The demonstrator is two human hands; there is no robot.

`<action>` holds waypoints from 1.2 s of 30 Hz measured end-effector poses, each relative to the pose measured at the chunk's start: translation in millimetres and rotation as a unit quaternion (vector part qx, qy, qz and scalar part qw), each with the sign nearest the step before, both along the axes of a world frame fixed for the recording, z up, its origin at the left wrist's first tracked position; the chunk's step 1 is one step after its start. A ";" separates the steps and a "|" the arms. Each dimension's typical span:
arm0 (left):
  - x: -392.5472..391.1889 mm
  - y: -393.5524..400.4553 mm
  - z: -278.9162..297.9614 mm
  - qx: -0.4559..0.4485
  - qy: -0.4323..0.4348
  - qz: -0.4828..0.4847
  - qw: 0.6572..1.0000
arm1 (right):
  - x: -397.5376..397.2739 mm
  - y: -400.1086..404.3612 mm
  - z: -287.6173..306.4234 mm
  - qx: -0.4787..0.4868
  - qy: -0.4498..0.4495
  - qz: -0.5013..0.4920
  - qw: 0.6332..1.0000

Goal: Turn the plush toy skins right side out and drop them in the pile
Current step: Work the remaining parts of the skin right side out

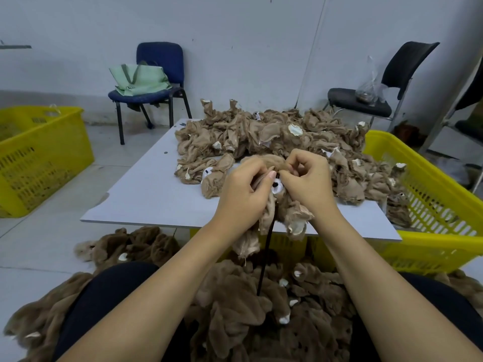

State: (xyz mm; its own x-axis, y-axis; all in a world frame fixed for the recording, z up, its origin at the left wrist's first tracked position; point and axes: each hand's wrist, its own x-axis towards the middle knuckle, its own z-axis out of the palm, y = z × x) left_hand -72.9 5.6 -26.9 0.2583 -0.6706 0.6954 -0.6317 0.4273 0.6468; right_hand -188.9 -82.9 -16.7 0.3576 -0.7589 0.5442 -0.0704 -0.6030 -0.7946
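A flat white rectangular tabletop (146,194) stands in front of the seated person. A big heap of tan, inside-out plush skins (274,142) covers its far and right side and spills over the right edge; the near left part is bare. One small dark speck (165,153) lies near the left edge.

The pale tiled floor (39,246) carries a mound of brown furry right-side-out skins (235,304) around the person's legs, a yellow slotted plastic crate (39,158) on the left, another yellow plastic crate (431,210) on the right, a blue padded chair (156,74) and a black chair (379,97) by the wall.
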 end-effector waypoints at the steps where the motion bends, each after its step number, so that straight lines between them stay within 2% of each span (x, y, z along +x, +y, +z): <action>1: 1.5 -0.9 1.9 0.005 0.006 -0.004 1.000 | 0.7 -0.9 -1.6 0.009 -0.007 -0.010 1.000; 3: 6.9 -3.4 5.0 0.027 0.060 -0.030 0.997 | -0.5 -3.2 -5.4 0.044 -0.026 -0.014 0.999; 6: 19.1 -4.2 1.9 0.092 0.210 -0.092 0.969 | -3.1 -5.0 -11.8 0.089 -0.039 -0.014 0.995; 7: 22.1 -3.9 -0.5 0.106 0.226 -0.098 0.963 | -2.9 -3.1 -13.5 0.100 -0.042 -0.016 0.994; 10: 24.2 -3.0 -5.3 0.087 0.171 -0.070 0.979 | 0.9 4.7 -14.2 0.128 -0.053 0.028 0.990; 13: 23.8 0.5 0.4 0.084 0.089 -0.088 0.989 | 0.6 5.9 -14.1 0.146 -0.060 0.088 0.984; 17: 28.1 4.1 9.0 0.140 0.024 -0.128 0.981 | -3.8 7.2 -13.2 0.146 -0.050 0.106 0.982; 21: 32.5 4.4 9.3 0.198 -0.030 -0.127 0.971 | 1.1 9.4 -12.1 0.168 -0.033 0.098 0.980; 25: 33.0 3.4 5.5 0.207 -0.033 -0.127 0.969 | 3.2 13.3 -14.5 0.230 -0.057 0.120 0.964; 27: 33.7 3.9 1.6 0.153 -0.009 -0.100 0.983 | 7.8 15.4 -10.4 0.271 -0.091 0.120 0.951; 30: 33.0 4.6 -6.9 0.070 0.040 -0.033 0.996 | 12.6 15.2 -9.2 0.379 -0.163 0.152 0.898; 34: 22.9 6.6 -10.6 0.060 0.038 -0.028 0.997 | 8.9 18.0 -13.6 0.392 -0.161 0.180 0.888; 36: 21.8 6.7 -10.4 0.054 0.029 -0.035 0.998 | 5.5 16.9 -10.6 0.441 -0.165 0.196 0.860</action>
